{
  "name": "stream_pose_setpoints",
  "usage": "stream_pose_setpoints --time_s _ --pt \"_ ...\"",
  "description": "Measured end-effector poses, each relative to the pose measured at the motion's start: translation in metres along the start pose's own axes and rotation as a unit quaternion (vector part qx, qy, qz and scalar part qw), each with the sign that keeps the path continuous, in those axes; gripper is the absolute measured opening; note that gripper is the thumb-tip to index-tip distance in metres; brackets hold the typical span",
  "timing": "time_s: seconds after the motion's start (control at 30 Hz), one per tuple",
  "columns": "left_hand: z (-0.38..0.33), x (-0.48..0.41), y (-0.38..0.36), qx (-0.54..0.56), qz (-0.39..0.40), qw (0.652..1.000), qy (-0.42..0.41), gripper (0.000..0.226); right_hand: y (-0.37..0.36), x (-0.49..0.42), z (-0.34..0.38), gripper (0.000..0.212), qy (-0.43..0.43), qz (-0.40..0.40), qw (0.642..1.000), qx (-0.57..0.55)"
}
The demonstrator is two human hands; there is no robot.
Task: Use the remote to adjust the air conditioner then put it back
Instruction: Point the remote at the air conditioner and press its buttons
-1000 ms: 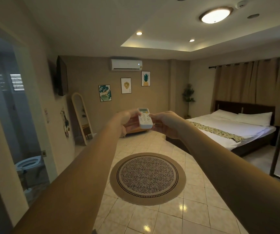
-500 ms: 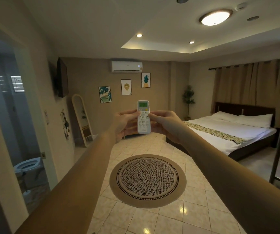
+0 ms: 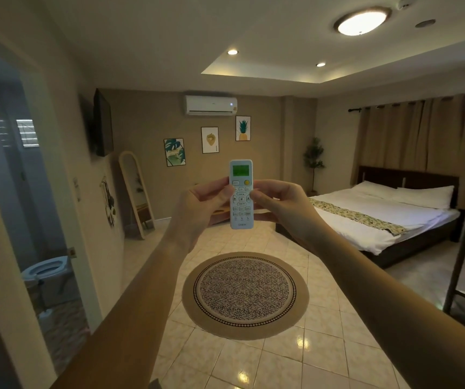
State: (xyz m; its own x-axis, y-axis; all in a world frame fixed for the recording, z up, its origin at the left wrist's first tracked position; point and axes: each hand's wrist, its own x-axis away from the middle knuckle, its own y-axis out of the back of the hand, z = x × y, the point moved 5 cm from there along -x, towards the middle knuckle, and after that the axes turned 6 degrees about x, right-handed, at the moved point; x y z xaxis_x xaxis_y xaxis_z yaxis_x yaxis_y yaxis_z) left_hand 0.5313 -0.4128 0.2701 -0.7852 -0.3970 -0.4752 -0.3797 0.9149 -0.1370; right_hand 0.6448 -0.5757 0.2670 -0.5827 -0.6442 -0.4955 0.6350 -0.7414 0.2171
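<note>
A white remote [image 3: 241, 209] with a lit green screen stands upright at arm's length, its buttons facing me. My left hand [image 3: 203, 203] grips its left edge and my right hand [image 3: 277, 199] grips its right edge, thumbs resting on the keypad. The white air conditioner [image 3: 211, 105] hangs high on the far wall, above and beyond the remote, with a small light showing at its right end.
A round woven rug [image 3: 245, 294] lies on the tiled floor below my hands. A bed [image 3: 380, 217] fills the right side. A leaning mirror [image 3: 137, 192] and a wall TV [image 3: 102, 123] are left. A bathroom doorway with a toilet [image 3: 46, 267] opens at far left.
The remote has tilted up from pointing at the air conditioner to standing upright with its face toward me. Both hands have kept hold of it.
</note>
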Motion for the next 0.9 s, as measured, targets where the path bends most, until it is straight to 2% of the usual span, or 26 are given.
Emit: stream_pose_setpoints --time_s 0.9 --pt "-0.005 0.010 -0.007 -0.005 0.006 1.000 0.001 0.037 0.004 0.011 0.006 0.029 0.003 -0.001 1.000 0.009"
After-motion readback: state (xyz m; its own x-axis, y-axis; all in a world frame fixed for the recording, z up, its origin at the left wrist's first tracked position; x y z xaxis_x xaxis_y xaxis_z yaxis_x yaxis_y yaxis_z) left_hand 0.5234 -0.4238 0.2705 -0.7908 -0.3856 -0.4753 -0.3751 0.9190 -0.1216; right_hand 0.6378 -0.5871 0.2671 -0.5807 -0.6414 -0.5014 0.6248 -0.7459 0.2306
